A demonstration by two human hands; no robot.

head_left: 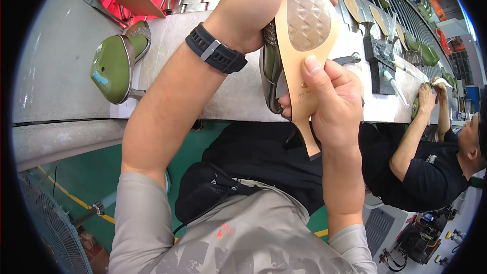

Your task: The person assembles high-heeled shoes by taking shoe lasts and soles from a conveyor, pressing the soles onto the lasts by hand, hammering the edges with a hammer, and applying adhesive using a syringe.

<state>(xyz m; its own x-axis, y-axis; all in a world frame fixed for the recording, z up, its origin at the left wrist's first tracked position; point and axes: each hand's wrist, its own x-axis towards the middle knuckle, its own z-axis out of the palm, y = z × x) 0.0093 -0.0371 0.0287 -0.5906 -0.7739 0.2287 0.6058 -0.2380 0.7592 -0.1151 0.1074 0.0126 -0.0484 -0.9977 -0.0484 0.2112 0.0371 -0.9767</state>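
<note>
A high-heeled shoe with a tan sole (pixel 297 66) is held sole up in front of me. Its forefoot carries a clear quilted pad (pixel 309 18), and the slim heel points down toward my lap. My left hand (pixel 258 5) is closed around the toe end, fingertips showing past the far edge. Lower down, my right hand (pixel 337 96) grips the arch and heel part, its thumb pressed flat on the sole. The dark glossy upper (pixel 271 71) shows only along the left side. On my left wrist sits a black watch (pixel 215 48).
To the left stands an olive green heeled shoe (pixel 114 68). A black block (pixel 379 68) and syringes (pixel 395 86) lie right on the metal table (pixel 228 91). Tan soles (pixel 351 7) and green shoes (pixel 428 53) line the conveyor. A co-worker (pixel 431 167) works at right; a fan (pixel 48 228) stands lower left.
</note>
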